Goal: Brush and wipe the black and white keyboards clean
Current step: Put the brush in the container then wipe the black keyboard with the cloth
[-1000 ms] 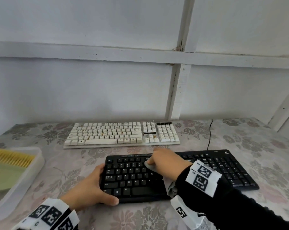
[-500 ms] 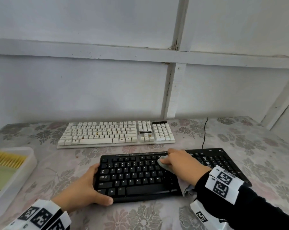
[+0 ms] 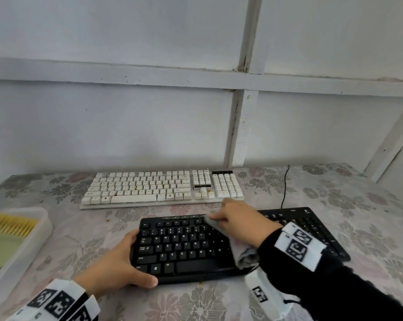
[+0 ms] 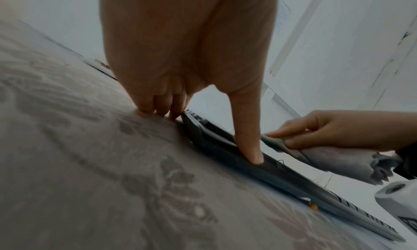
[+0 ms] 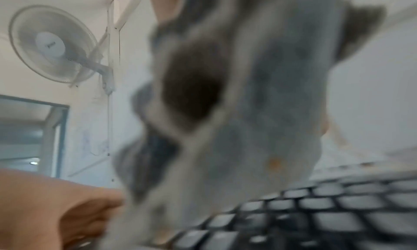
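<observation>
The black keyboard lies at the near middle of the table, the white keyboard behind it. My left hand grips the black keyboard's left end, its thumb pressed on the front edge and its fingers curled at the corner. My right hand pinches a grey cloth and presses it on the upper key rows near the middle. In the left wrist view the right hand holds the cloth over the black keyboard. The cloth is blurred and fills the right wrist view above the keys.
A clear plastic tray at the left edge holds a yellow-bristled brush. The black keyboard's cable runs back toward the wall. The table has a flowered cover, bare on the right. A wall fan hangs high up.
My right hand swept the cloth to the right along the black keyboard, then back left onto the top rows. The left hand kept its hold on the left end.
</observation>
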